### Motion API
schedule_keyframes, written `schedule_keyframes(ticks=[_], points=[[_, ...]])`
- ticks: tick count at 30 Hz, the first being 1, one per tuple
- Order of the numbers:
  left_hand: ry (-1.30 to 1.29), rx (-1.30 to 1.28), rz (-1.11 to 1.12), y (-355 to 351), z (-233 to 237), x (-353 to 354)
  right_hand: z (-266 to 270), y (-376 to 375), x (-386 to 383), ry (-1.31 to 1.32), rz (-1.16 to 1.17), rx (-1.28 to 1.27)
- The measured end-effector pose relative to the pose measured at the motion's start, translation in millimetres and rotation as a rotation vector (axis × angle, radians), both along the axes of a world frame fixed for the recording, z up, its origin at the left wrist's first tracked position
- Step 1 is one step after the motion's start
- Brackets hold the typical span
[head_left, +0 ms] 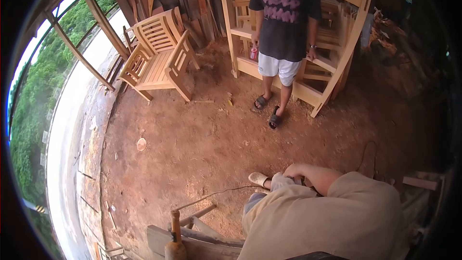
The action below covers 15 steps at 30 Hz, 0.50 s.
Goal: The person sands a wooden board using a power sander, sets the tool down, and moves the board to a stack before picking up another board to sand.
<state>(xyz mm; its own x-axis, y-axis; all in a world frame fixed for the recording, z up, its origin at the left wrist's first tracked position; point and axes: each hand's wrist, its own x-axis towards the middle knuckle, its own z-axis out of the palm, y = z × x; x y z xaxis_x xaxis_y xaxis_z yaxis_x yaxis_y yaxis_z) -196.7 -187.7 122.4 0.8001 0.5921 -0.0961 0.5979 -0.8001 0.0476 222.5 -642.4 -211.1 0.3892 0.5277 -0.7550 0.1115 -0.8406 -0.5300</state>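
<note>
My right hand (291, 170) is at the lower centre, at the end of a bent forearm, beside the grey cloth (280, 181) over a leg. Its fingers are small and partly hidden, so their pose and anything in them cannot be made out. Something dark shows just below the wrist. A beige shirt (332, 216) fills the lower right. Left of the hand, a light clog (258, 178) rests on the dirt floor (192, 139). My left hand is not in view.
Ahead, another person (286, 14) stands holding a red can (253, 53) before a wooden frame (353, 43). A slatted wooden armchair (159, 65) is at upper left. A bottle-shaped object (175, 245) stands by a board (156, 240) at the bottom. A thin cord (211, 194) runs nearby.
</note>
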Motion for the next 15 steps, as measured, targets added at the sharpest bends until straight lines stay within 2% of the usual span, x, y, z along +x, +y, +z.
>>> schedule_keyframes(ticks=[2,5,7,9,10,12,13,15], points=[[0.017,0.005,-0.017,0.1,0.4,4.6,-18.6,0.0,2.2,-0.030,0.192,0.007],[0.036,0.016,-0.064,-2.0,2.2,6.7,6.8,3.9,2.9,-0.059,0.247,0.032],[0.044,0.036,-0.098,-4.7,0.8,8.4,13.7,7.7,2.9,-0.047,0.234,-0.001],[0.072,0.037,0.091,-6.9,-1.6,9.8,16.3,10.0,3.3,-0.035,0.218,-0.035],[0.072,0.037,0.090,5.3,-5.3,5.0,10.4,8.8,5.0,0.005,0.180,-0.017],[0.114,-0.251,-0.007,32.8,-6.2,-3.6,0.9,5.7,6.9,0.046,0.145,0.000],[0.115,-0.250,-0.005,26.9,-7.3,-4.5,-3.2,4.8,6.8,0.032,0.139,-0.002],[0.041,-0.066,0.090,4.6,-5.8,1.1,-5.2,5.5,6.9,0.019,0.132,-0.004]])
